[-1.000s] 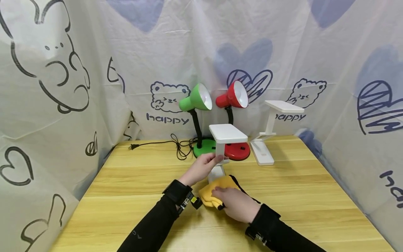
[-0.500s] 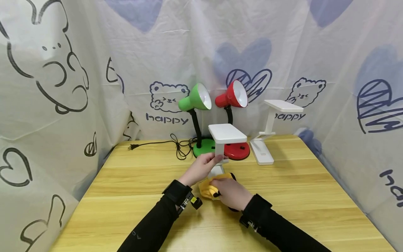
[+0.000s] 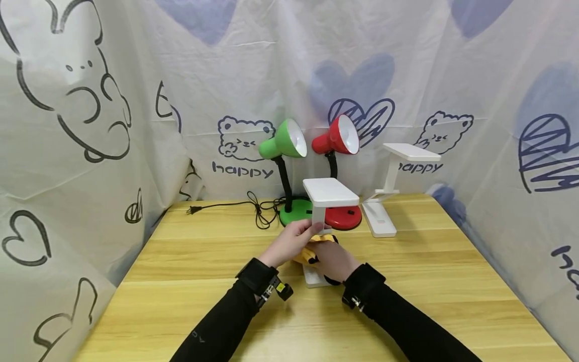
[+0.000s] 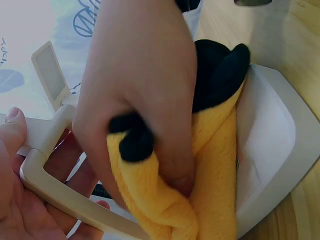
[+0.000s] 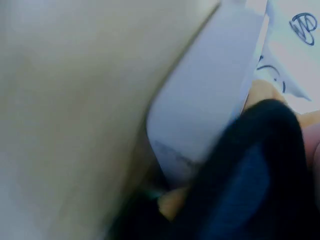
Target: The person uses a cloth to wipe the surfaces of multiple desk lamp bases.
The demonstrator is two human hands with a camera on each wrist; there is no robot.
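Observation:
A white folding desk lamp (image 3: 332,192) stands mid-table in the head view. My left hand (image 3: 291,242) grips its upright stem just below the flat head. Close by, my right hand (image 3: 333,259) clutches a yellow cloth with black edging (image 4: 215,175) and presses it onto the lamp's base, near the stem. The front end of the base (image 3: 314,277) shows below the cloth. In the left wrist view, the right thumb lies over the bunched cloth, beside the white base (image 4: 270,135). Blurred in the right wrist view, the black edging (image 5: 250,170) covers part of the base (image 5: 200,95).
Behind stand a green lamp (image 3: 284,141), with its cord and plug (image 3: 194,209) to the left, and a red lamp (image 3: 336,136). A second white folding lamp (image 3: 380,219) is at the back right. Patterned curtains (image 3: 217,90) enclose the wooden table (image 3: 203,251).
My right hand has slid the cloth forward along the base toward the stem, uncovering the base's front end. My left hand keeps its grip on the stem.

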